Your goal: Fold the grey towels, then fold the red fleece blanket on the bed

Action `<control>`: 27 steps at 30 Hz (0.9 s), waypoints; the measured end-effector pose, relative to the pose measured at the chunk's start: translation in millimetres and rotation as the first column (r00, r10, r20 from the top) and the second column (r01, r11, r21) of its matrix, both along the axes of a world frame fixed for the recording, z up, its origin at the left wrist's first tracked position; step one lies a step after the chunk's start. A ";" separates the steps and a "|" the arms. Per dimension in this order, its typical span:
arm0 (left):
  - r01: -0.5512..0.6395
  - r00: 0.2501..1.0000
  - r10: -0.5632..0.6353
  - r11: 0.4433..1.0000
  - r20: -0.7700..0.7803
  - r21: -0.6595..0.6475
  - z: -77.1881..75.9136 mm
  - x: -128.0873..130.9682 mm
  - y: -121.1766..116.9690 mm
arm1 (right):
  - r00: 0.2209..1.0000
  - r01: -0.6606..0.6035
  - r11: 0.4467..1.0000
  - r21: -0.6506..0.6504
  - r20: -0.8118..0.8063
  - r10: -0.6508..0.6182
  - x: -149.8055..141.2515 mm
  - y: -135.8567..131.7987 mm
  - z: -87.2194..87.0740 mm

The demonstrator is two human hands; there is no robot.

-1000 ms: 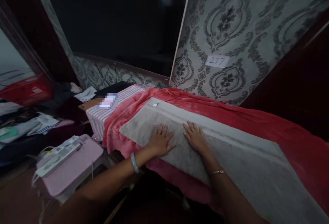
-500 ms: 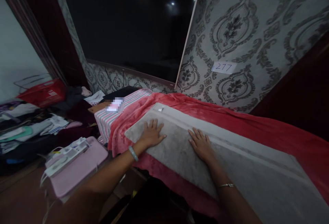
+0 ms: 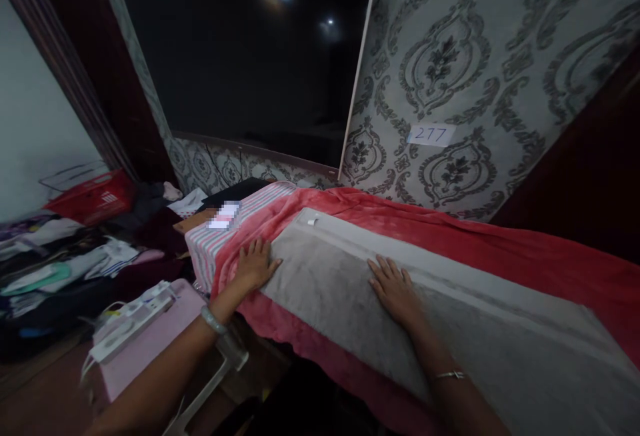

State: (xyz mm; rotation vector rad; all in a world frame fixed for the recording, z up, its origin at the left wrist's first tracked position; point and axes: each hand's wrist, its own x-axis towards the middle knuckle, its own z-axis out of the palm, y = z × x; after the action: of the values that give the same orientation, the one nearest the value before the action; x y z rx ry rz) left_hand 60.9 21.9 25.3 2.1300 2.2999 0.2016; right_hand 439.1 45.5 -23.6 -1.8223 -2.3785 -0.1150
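Note:
A grey plush cloth [image 3: 345,289], folded into a long panel with a paler strip along its far side, lies flat over a red blanket [image 3: 430,219]. My left hand [image 3: 254,266] is spread at the cloth's left end, its palm over the red blanket and its thumb by the grey edge. Flat on the middle of the grey cloth rests my right hand [image 3: 395,287], fingers slightly apart. Neither hand grips anything. A small white tag [image 3: 312,223] shows near the cloth's far left corner.
A striped cloth [image 3: 200,249] covers the surface's left end, with a blurred bright item [image 3: 225,216] on it. Lower left, a white power strip [image 3: 133,323] lies on a pink pad [image 3: 150,359]. Piled clothes and a red basket [image 3: 93,196] stand left. A large dark screen [image 3: 250,56] is behind.
My left hand has slid left, off the grey cloth onto the red blanket beside it. My right hand stays nearly in place. The view has tilted slightly up.

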 end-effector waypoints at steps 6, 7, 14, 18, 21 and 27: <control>0.279 0.956 -0.279 0.960 0.091 0.006 12.2 59.1 56.6 | 1.000 0.009 1.000 0.013 -0.020 -0.008 -1.6 1.5 -1.2; 0.293 0.952 -0.291 0.956 0.092 -0.003 9.8 67.3 64.2 | 1.000 0.005 1.000 0.008 -0.020 -0.005 -1.4 1.8 -1.1; 0.165 0.986 -0.164 0.986 0.038 -0.034 -9.8 56.5 75.0 | 0.999 -0.004 1.000 -0.002 -0.033 0.004 0.3 1.8 0.7; 0.065 0.998 -0.064 0.997 0.019 -0.052 -6.2 31.4 65.7 | 0.998 -0.020 1.000 -0.004 -0.054 0.020 1.8 3.5 -1.6; 0.037 0.993 -0.041 0.999 0.114 0.039 -2.1 23.7 59.4 | 0.998 -0.022 1.000 0.001 -0.061 0.022 1.4 4.0 -2.2; -0.034 0.949 0.012 0.997 0.314 0.066 11.5 12.7 64.0 | 0.998 0.000 0.999 -0.051 -0.070 -0.004 -3.3 -0.9 8.6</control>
State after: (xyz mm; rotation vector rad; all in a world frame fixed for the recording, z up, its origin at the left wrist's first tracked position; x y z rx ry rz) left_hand 73.5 85.9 36.8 1.9316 2.1627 0.5845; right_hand 435.8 44.5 -15.0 -1.8195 -2.3528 0.0093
